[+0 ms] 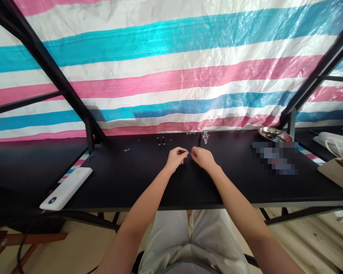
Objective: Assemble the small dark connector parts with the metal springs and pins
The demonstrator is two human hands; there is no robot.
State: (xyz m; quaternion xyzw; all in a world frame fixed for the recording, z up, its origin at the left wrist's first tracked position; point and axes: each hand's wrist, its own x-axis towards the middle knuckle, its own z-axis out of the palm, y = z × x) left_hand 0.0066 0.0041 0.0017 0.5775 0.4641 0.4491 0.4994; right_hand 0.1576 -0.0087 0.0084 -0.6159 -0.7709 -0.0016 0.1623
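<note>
Near the middle of the black table (125,179), my left hand (175,159) is closed around a small dark stick-like piece (182,151). My right hand (203,157) meets it from the other side, its fingers pinched at the end of that piece. What the right fingertips grip is too small to make out. Beyond the hands lie two short black tubes with pale ends (161,141), a row of small metallic coils (190,133) and a cluster of clear pieces (205,137) beside small black parts (200,139).
A white power bank (67,189) lies at the table's left edge. A shiny metal dish (275,134) sits at the back right, behind a blurred-out patch. White scraps (127,149) lie left of the tubes. Black metal frame bars (71,99) and a striped plastic sheet (171,80) rise behind.
</note>
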